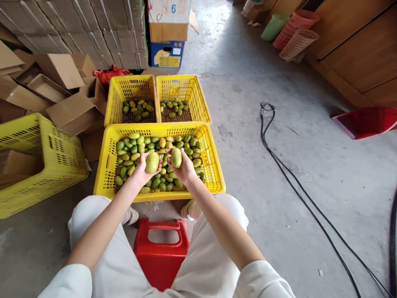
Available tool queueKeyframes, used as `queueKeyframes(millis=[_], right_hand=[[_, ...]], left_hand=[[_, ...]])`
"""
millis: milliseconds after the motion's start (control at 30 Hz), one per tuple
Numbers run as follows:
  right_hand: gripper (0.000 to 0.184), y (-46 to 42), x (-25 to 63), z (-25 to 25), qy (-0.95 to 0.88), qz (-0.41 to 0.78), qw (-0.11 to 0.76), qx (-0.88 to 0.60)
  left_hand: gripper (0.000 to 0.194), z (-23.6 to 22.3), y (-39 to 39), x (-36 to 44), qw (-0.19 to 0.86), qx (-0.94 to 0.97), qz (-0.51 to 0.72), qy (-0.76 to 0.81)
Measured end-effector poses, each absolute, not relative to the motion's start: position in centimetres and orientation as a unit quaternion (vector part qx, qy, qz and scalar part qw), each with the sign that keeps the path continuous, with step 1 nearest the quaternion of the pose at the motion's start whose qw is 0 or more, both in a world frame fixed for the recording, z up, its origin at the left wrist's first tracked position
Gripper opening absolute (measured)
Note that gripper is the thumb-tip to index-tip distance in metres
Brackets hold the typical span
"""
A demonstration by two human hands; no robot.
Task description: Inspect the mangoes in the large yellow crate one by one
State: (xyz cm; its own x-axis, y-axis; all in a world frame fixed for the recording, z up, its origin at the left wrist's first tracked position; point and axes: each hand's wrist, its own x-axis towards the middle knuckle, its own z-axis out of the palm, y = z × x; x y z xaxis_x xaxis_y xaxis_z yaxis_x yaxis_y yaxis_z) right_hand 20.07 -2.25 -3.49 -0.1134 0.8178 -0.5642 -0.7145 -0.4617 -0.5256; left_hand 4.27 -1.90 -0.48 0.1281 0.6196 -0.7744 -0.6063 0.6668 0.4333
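Observation:
My left hand [142, 169] is closed around an oval yellow-green fruit [152, 162], palm side up. A second oval yellow-green fruit [176, 157], slightly smaller in view, rests in the grip of my right hand [186, 169]. Both hands are side by side over a wide yellow crate [217, 182]. Many loose oval fruits [156, 182], from dark green to yellow, fill the crate's bottom beneath them. Behind it stand two smaller yellow crates, the back left crate [113, 99] and the back right crate [198, 99], each holding several similar fruits.
A red plastic stool [161, 258] is between my legs. Left are a tilted yellow crate [63, 153] and loose cardboard boxes [72, 109]. Stacked cartons [167, 31] stand at the back. A black cable [297, 186] crosses the floor at right, near a red dustpan-like object [366, 123].

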Motion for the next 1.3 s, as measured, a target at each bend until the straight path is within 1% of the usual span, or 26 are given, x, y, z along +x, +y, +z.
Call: queueKeyframes(millis=[167, 267, 400, 500, 600, 633, 700, 833, 967, 1100, 1233, 1300], right_hand=[[0.029, -2.3, 19.9, -3.1, -0.065, 0.753, 0.501, -0.421], [0.036, -2.4, 20.0, -3.0, -0.065, 0.759, 0.496, -0.417], [0.041, -2.6, 20.2, -3.2, -0.081, 0.733, 0.526, -0.424], [0.034, -2.7, 20.2, -3.4, -0.084, 0.718, 0.543, -0.428], [0.025, -2.7, 20.2, -3.7, -0.079, 0.708, 0.554, -0.431], [0.024, -2.6, 20.1, -3.8, -0.077, 0.705, 0.556, -0.433], [0.026, -2.5, 20.0, -4.1, -0.074, 0.703, 0.553, -0.440], [0.036, -2.2, 19.8, -4.5, -0.067, 0.711, 0.541, -0.443], [0.040, -2.2, 19.7, -4.5, -0.066, 0.723, 0.528, -0.441], [0.043, -2.3, 19.8, -4.6, -0.074, 0.735, 0.502, -0.449], [0.037, -2.2, 19.9, -4.6, -0.067, 0.751, 0.493, -0.434], [0.034, -2.2, 19.9, -4.5, -0.056, 0.759, 0.491, -0.424]], left_hand=[[0.039, -0.2, -1.9, 4.1, 0.766, -0.002, 0.394, 0.507], [0.028, -0.1, -1.9, 4.0, 0.771, 0.018, 0.402, 0.494], [0.023, -0.2, -2.2, 4.2, 0.761, 0.053, 0.420, 0.491], [0.017, -0.7, -2.5, 4.2, 0.745, 0.065, 0.447, 0.492], [0.005, -1.4, -2.5, 4.1, 0.731, 0.073, 0.461, 0.498], [0.006, -1.6, -2.5, 4.1, 0.730, 0.072, 0.457, 0.503], [0.014, -1.8, -2.4, 4.0, 0.734, 0.063, 0.445, 0.509], [0.030, -1.7, -2.2, 4.3, 0.748, 0.042, 0.434, 0.501], [0.022, -1.2, -2.2, 4.5, 0.759, 0.016, 0.416, 0.500], [0.026, -0.5, -2.2, 4.3, 0.765, 0.000, 0.405, 0.501], [0.014, 0.1, -2.3, 4.4, 0.757, 0.030, 0.410, 0.508], [0.014, 0.0, -2.4, 4.4, 0.757, 0.042, 0.415, 0.503]])
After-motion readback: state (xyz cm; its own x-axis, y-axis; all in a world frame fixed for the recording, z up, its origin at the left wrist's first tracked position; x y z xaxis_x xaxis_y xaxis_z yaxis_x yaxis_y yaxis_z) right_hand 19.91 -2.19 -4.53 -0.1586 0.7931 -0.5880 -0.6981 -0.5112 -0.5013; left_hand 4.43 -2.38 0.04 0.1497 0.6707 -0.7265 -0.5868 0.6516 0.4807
